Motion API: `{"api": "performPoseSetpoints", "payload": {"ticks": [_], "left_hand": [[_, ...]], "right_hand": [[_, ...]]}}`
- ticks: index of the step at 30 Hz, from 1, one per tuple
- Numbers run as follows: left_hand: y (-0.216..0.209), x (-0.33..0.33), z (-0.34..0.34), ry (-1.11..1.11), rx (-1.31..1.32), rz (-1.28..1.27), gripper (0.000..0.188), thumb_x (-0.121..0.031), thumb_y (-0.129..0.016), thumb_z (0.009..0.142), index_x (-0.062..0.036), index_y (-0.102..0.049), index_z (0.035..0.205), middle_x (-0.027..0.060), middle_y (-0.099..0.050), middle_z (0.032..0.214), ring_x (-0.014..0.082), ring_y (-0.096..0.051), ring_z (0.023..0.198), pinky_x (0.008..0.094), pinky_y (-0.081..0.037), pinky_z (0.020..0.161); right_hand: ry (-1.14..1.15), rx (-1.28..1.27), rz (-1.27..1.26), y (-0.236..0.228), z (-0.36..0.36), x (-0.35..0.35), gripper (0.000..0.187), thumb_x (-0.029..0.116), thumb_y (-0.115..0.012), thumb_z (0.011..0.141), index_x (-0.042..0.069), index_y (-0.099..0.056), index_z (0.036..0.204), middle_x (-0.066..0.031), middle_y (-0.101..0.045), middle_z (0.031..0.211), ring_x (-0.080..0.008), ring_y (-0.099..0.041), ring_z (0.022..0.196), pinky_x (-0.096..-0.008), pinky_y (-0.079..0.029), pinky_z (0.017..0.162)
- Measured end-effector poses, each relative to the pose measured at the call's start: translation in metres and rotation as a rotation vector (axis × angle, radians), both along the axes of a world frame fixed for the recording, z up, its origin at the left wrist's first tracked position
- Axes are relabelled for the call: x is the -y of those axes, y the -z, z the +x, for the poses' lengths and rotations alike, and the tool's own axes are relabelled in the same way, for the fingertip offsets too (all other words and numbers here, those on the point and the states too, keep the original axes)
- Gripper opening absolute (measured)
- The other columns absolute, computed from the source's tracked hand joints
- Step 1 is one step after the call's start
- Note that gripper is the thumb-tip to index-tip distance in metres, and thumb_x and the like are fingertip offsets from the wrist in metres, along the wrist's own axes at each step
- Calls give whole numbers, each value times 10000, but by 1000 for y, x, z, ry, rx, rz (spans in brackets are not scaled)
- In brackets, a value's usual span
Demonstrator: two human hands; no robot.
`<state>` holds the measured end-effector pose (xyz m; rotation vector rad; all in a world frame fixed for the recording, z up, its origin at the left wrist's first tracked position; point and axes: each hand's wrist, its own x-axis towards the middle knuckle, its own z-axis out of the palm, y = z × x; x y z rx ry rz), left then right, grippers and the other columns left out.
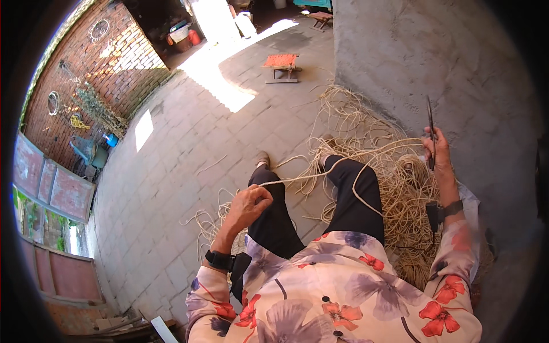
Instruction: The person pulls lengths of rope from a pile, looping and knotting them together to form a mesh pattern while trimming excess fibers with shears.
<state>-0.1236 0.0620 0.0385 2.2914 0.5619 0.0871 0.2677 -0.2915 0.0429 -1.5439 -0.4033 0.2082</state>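
Pinched in my left hand (250, 204), above my left knee, is a pale straw-coloured cord (297, 178). The cord runs across my lap toward my right hand (439, 147), which is raised at the right and closed. In it are dark metal scissors (430, 114), blades pointing up and a handle loop showing below the fingers. Cords also meet the fingers of that hand, though which strands it grips is hard to tell. Beside my right leg spreads a big tangled heap of the same cord (403, 200). A smaller cord pile (220, 220) lies partly hidden behind my left forearm.
A low folding stool with an orange woven seat (281, 61) stands ahead on the paved floor (171, 177). A grey plastered wall (434, 51) rises at the right behind the heap. At the left are a brick wall (86, 74) and reddish metal gate panels (57, 183).
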Motion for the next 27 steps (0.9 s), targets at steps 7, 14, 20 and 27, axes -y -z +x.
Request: {"api": "performPoseSetpoints", "payload": {"ticks": [7, 14, 20, 27], "left_hand": [[29, -2, 25, -9, 256, 497, 367, -293, -636, 827, -137, -576, 1154, 72, -608, 1025, 297, -503, 1065, 426, -385, 911], [49, -10, 42, 120, 44, 258, 273, -315, -569, 886, -71, -655, 973, 107, -650, 856, 278, -596, 822, 358, -450, 772], [35, -16, 26, -152, 199, 27, 264, -225, -511, 906, -2, -650, 880, 155, -626, 717, 271, -602, 665, 349, -469, 647], [10, -9, 7, -255, 299, -154, 321, -285, -498, 947, -17, -637, 837, 3, -454, 616, 91, -425, 602, 254, -357, 551]], "right_hand": [[224, -45, -102, 48, 29, 50, 376, 83, -640, 794, 52, -504, 1143, -12, -529, 662, -43, -420, 407, -199, -342, 349], [271, 22, -318, 71, 35, 89, 376, 168, -660, 803, 67, -521, 1138, -23, -566, 720, -46, -458, 442, -202, -369, 375], [-117, -181, -269, 18, -50, 44, 403, 367, -595, 874, 65, -521, 1131, -67, -625, 863, -79, -562, 574, -204, -467, 485], [-834, -810, 106, 24, -140, -26, 474, 473, -415, 962, 46, -487, 1153, -202, -637, 1044, -230, -661, 826, -410, -539, 800]]}}
